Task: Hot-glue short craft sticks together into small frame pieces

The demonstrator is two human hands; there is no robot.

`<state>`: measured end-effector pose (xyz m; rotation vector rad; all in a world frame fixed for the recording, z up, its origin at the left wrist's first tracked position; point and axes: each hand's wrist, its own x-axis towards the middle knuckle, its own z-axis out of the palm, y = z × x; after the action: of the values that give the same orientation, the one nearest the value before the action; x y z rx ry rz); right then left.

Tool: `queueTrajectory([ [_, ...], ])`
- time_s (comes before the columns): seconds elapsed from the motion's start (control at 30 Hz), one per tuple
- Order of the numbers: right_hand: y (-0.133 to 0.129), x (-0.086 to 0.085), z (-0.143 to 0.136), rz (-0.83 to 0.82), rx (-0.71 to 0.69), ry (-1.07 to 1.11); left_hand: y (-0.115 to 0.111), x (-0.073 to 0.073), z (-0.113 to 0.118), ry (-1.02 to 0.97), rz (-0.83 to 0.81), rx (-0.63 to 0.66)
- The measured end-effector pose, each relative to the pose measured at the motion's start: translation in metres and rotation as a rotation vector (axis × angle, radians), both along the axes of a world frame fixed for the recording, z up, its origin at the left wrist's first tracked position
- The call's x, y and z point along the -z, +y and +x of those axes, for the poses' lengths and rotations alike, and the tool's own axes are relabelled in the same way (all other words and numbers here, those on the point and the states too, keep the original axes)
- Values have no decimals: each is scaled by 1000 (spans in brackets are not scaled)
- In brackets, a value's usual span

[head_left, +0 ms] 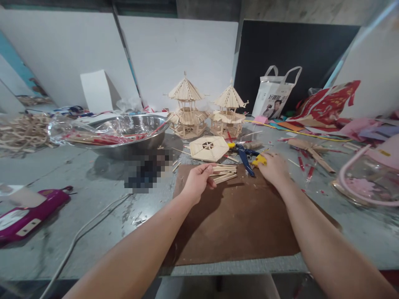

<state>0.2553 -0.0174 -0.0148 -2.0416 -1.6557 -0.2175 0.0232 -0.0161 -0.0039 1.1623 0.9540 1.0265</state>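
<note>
Above the back part of a brown mat (237, 224), my left hand (201, 180) is closed on several thin wooden sticks (226, 172) that point to the right. My right hand (274, 168) has its fingers closed round a yellow part (260, 160) at the mat's back right; whether that part belongs to the tool beside it is unclear. Blue-handled pliers (245, 160) lie just left of my right hand. Behind my left hand rests a flat hexagonal wooden piece (199, 150) with a spoked opening.
Two stick pagodas (187, 112) stand at the back. A steel bowl (137, 147) holds plastic-wrapped sticks on the left. A purple power strip (37, 214) and a cable lie at the left. At the right is a clear container with a pink handle (346, 170).
</note>
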Motion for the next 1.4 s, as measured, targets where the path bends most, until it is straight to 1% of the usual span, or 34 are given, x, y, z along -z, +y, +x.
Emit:
queueTrajectory([
  [0.03,-2,-4,-6,56,-128,91,-1,0,0,-13,-11,14],
  [0.07,-5,-7,-13,56,-277,197,-1,-1,0,-28,-21,26],
  [0.13,-10,-11,-27,-50,-520,408,-2,-1,0,-54,-40,38],
  [0.17,-12,-12,-33,-94,-603,495,-3,-1,0,-65,-46,41],
  [0.23,-15,-11,-43,-150,-662,595,-3,-2,0,-77,-50,40],
  [0.33,-17,-5,-51,-182,-657,675,-4,-2,1,-81,-52,54],
  [0.47,-14,1,-54,-122,-673,769,-4,-2,1,-74,-49,73],
  [0.6,-12,1,-53,-85,-616,801,-5,-2,1,-54,-44,103],
  [0.77,-12,-1,-52,-57,-609,859,-6,-3,1,-14,17,129],
  [0.97,-13,-1,-54,-53,-619,910,-6,-3,3,75,95,92],
  [1.07,-13,-1,-55,-50,-623,927,-5,-2,2,87,118,77],
  [1.4,-13,-1,-56,-50,-621,943,-4,0,2,69,107,67],
])
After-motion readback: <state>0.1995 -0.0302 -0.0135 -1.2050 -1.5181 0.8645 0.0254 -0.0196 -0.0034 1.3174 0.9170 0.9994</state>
